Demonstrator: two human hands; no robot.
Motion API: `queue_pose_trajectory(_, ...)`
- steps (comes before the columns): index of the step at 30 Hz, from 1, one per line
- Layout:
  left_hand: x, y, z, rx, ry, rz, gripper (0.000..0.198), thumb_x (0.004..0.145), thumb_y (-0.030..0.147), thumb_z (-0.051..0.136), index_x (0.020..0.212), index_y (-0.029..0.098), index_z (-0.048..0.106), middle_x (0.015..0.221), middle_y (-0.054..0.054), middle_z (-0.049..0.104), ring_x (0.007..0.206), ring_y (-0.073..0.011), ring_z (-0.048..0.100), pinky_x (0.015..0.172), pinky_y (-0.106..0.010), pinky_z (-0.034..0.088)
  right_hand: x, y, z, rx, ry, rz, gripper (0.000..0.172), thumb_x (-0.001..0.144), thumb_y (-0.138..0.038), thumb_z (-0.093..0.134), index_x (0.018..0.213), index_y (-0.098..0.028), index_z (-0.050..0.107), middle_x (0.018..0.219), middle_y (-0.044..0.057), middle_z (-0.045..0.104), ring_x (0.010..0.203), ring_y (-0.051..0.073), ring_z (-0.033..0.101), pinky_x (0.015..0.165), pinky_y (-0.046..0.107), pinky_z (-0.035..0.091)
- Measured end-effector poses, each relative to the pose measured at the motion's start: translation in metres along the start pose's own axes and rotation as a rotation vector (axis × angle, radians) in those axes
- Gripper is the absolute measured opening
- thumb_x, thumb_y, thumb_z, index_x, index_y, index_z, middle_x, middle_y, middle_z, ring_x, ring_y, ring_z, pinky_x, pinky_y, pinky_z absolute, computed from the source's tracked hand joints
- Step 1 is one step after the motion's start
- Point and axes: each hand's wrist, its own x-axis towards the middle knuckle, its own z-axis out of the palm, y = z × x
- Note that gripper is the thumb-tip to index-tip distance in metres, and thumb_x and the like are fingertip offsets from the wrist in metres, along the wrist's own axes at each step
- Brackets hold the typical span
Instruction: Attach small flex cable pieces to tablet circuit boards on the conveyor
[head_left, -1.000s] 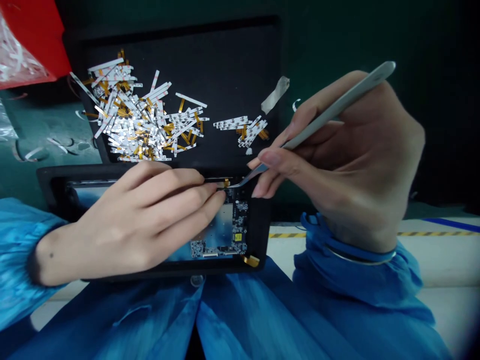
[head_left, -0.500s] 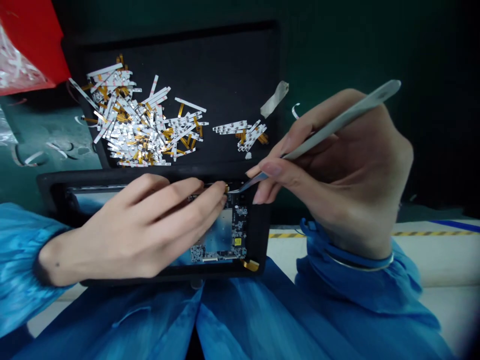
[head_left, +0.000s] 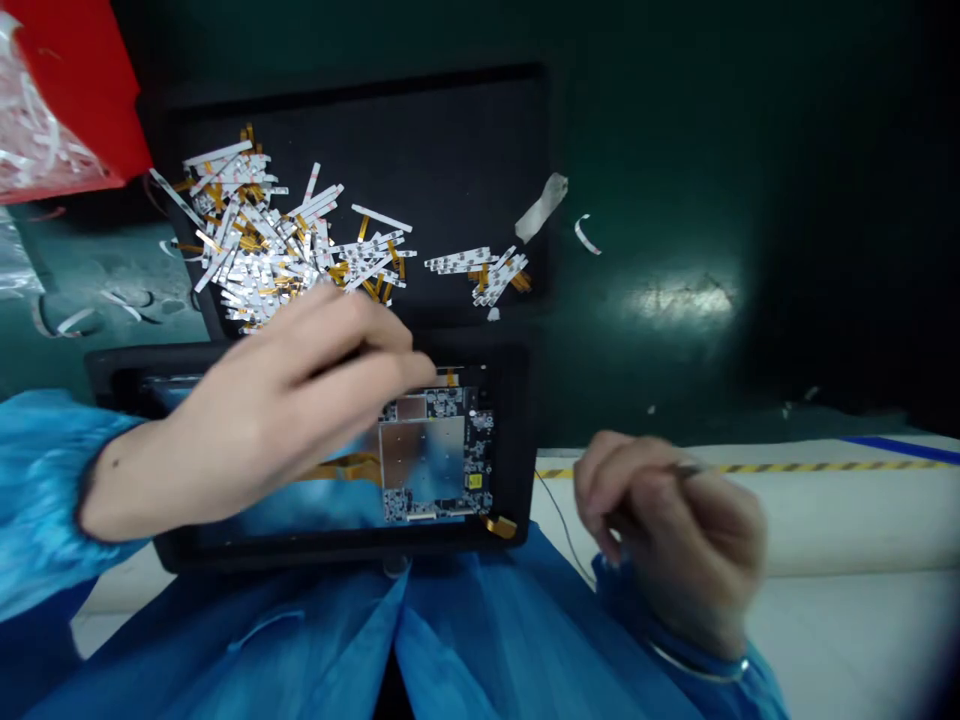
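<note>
While my right hand [head_left: 667,525] curls right of the black tray [head_left: 519,440], its grip too blurred to judge, the circuit board [head_left: 424,455] lies inside; my left hand [head_left: 277,420] above, fingers bunched, hold unclear, could jar it by slipping.

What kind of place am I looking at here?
Most likely an electronics workshop or assembly line: a bare circuit board sits in a black tray, many thin strips lie heaped nearby, and the worker wears blue sleeves.
</note>
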Motion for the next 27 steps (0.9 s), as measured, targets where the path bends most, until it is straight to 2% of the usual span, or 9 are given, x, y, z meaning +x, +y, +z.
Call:
queue_pose_trajectory(1, 0.004, -0.001, -0.001, 0.000, 0.013, -0.050, 0.016, 0.101, 0.014, 0.054, 0.116, 0.010, 0.059, 0.107, -0.008, 0.065, 0.095, -0.0181, 0.058, 0.084, -0.033, 0.048, -0.011, 0.000, 0.003, -0.062, -0.011, 0.053, 0.021, 0.102, -0.016, 0.051, 0.084, -0.018, 0.061, 0.066, 0.000, 0.056, 0.053, 0.009, 0.051, 0.040, 0.020, 0.041)
queue_pose_trajectory(3, 0.010, 0.000, -0.003, 0.039, 0.009, -0.088, 0.011, 0.101, 0.014, 0.054, 0.110, 0.009, 0.059, 0.100, -0.006, 0.063, 0.088, -0.0165, 0.055, 0.079, -0.032, 0.047, -0.029, 0.000, 0.009, -0.169, -0.001, 0.096, 0.008, 0.095, -0.016, 0.065, 0.087, -0.018, 0.063, 0.072, 0.000, 0.058, 0.058, 0.010, 0.053, 0.045, 0.021, 0.043)
queue_pose_trajectory(6, 0.014, 0.006, -0.002, 0.166, -0.004, -0.037, 0.017, 0.102, 0.014, 0.050, 0.116, 0.007, 0.057, 0.100, -0.008, 0.063, 0.090, -0.0211, 0.056, 0.078, -0.036, 0.050, -0.048, 0.001, 0.023, -0.292, 0.059, 0.066, 0.013, 0.087, -0.018, 0.076, 0.089, -0.019, 0.063, 0.079, 0.001, 0.060, 0.056, 0.010, 0.055, 0.044, 0.023, 0.045)
queue_pose_trajectory(10, 0.011, 0.016, 0.006, 0.396, -0.018, 0.037, 0.030, 0.103, 0.011, 0.039, 0.129, 0.000, 0.051, 0.101, -0.014, 0.061, 0.097, -0.0299, 0.062, 0.078, -0.046, 0.055, -0.059, 0.004, 0.041, -0.410, 0.160, -0.044, 0.014, 0.086, -0.010, 0.074, 0.090, -0.020, 0.064, 0.080, 0.001, 0.061, 0.062, 0.012, 0.060, 0.051, 0.024, 0.051)
queue_pose_trajectory(13, 0.009, 0.020, 0.010, 0.463, -0.028, 0.047, 0.036, 0.102, 0.009, 0.032, 0.132, -0.004, 0.048, 0.105, -0.017, 0.059, 0.102, -0.0348, 0.063, 0.080, -0.052, 0.056, -0.064, 0.006, 0.049, -0.471, 0.250, -0.079, 0.015, 0.087, -0.009, 0.073, 0.090, -0.019, 0.062, 0.079, -0.001, 0.060, 0.060, 0.011, 0.058, 0.051, 0.023, 0.050)
queue_pose_trajectory(17, 0.009, 0.019, 0.007, 0.396, -0.037, 0.009, 0.043, 0.102, 0.010, 0.023, 0.139, 0.000, 0.044, 0.107, -0.014, 0.057, 0.108, -0.0337, 0.060, 0.084, -0.053, 0.053, -0.069, 0.008, 0.054, -0.551, 0.341, -0.108, 0.018, 0.086, -0.014, 0.077, 0.093, -0.019, 0.061, 0.082, -0.001, 0.060, 0.054, 0.008, 0.054, 0.047, 0.022, 0.049)
queue_pose_trajectory(21, 0.012, 0.020, 0.002, 0.266, -0.082, -0.031, 0.049, 0.104, 0.016, 0.016, 0.146, 0.006, 0.039, 0.111, -0.010, 0.056, 0.111, -0.0283, 0.056, 0.092, -0.053, 0.049, -0.070, 0.010, 0.059, -0.568, 0.346, -0.155, 0.015, 0.088, -0.010, 0.073, 0.096, -0.019, 0.065, 0.084, 0.001, 0.063, 0.061, 0.010, 0.059, 0.052, 0.022, 0.053)
queue_pose_trajectory(24, 0.015, 0.030, 0.006, 0.239, -0.040, 0.062, 0.036, 0.104, 0.020, 0.033, 0.132, 0.004, 0.050, 0.107, -0.013, 0.053, 0.104, -0.0280, 0.053, 0.088, -0.050, 0.048, -0.072, 0.011, 0.063, -0.555, 0.387, -0.179, 0.015, 0.087, -0.007, 0.072, 0.092, -0.019, 0.065, 0.080, 0.000, 0.062, 0.061, 0.010, 0.059, 0.052, 0.022, 0.052)
queue_pose_trajectory(27, 0.015, 0.045, 0.020, 0.130, -0.045, 0.181, 0.023, 0.101, 0.022, 0.045, 0.111, 0.006, 0.056, 0.102, -0.014, 0.052, 0.092, -0.0272, 0.052, 0.074, -0.044, 0.050, -0.078, 0.009, 0.064, -0.623, 0.424, -0.176, 0.015, 0.086, -0.009, 0.075, 0.089, -0.019, 0.065, 0.077, -0.001, 0.061, 0.057, 0.010, 0.055, 0.047, 0.023, 0.048)
